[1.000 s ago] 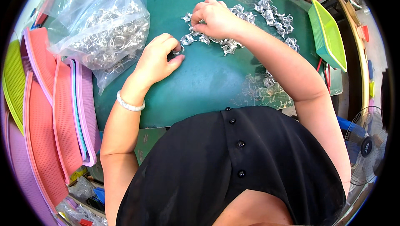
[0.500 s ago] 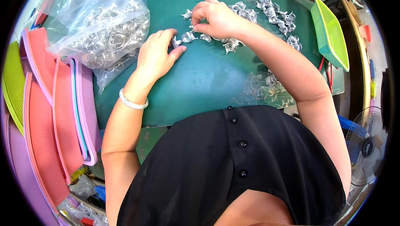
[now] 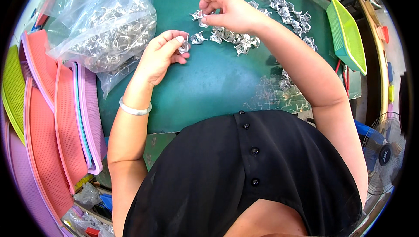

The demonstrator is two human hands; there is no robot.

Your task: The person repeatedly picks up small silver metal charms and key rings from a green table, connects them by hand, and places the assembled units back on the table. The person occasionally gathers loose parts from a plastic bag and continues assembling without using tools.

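My left hand [image 3: 163,53] pinches a silver openwork metal piece [image 3: 183,46], ring-like in shape, between thumb and fingers. Farther over the green table, the fingers of my right hand [image 3: 229,13] are curled round another silver piece [image 3: 202,21], partly hidden by the thumb. A spiky silver piece [image 3: 194,15] lies just left of those fingertips. Between the hands a loose silver piece [image 3: 198,38] rests on the mat. Several more, in a cluster [image 3: 235,38], lie beneath my right wrist.
A clear plastic bag [image 3: 118,36] full of silver pieces lies at the left. Beside it stand stacked pink and purple plastic baskets [image 3: 46,128]. More pieces [image 3: 286,10] form a row beyond my right forearm. A green basket [image 3: 347,36] sits at the right edge, above a fan [image 3: 385,154].
My left hand has picked up a silver piece from the mat and drawn slightly back, turning palm inward. My right hand has lifted slightly away, with a piece at its fingertips.
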